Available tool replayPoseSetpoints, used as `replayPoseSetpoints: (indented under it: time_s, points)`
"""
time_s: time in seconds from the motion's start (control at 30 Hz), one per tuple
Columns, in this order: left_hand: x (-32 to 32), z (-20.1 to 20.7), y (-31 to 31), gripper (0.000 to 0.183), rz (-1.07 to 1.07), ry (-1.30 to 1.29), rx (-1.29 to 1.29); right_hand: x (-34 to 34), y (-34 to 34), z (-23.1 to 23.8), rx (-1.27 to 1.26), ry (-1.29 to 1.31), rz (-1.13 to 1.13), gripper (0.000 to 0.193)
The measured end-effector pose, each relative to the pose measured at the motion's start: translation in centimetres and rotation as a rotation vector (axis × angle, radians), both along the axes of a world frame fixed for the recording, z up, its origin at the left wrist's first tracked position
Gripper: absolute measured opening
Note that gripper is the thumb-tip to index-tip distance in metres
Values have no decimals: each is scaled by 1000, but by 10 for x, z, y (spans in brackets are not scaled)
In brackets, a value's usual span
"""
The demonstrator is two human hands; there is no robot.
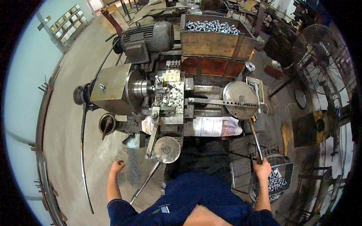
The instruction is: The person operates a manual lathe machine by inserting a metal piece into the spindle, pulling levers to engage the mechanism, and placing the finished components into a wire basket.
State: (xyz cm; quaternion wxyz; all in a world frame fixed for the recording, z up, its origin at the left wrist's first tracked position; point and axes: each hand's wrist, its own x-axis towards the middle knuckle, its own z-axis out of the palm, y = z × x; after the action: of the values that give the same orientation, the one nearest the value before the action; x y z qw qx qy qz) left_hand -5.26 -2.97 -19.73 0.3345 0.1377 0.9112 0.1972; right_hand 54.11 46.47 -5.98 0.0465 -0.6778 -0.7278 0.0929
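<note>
My right hand (263,170) is wrapped round the end of a metal lever (256,141). That lever runs up to a round steel disc (241,98) on the right of a small lathe. A perforated flat bar (222,101) links the disc to the tool slide (169,96), which is strewn with metal chips. My left hand (118,165) hangs off to the left of the machine, fingers curled together; what they hold, if anything, is too small to name. Nearer to it is a second lever (145,182) under a smaller disc (167,150). The chuck (140,89) faces the slide.
Behind the lathe stands a wooden crate (209,44) full of small shiny metal parts, beside a motor (149,39). More parts lie in a basket (289,177) below my right hand. Printed paper (211,126) covers the lathe's front. A fan (318,56) stands at the right.
</note>
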Motion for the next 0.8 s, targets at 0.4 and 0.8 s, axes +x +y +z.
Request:
replayPoseSetpoints:
  time_s: [0.4,0.8]
  points:
    - [3,29,61,39,6,15,88,2,8,-2,-84,-67,93,29]
    - [-44,59,140,41,-131,390,-16,47,202,13,134,-448,-93,33]
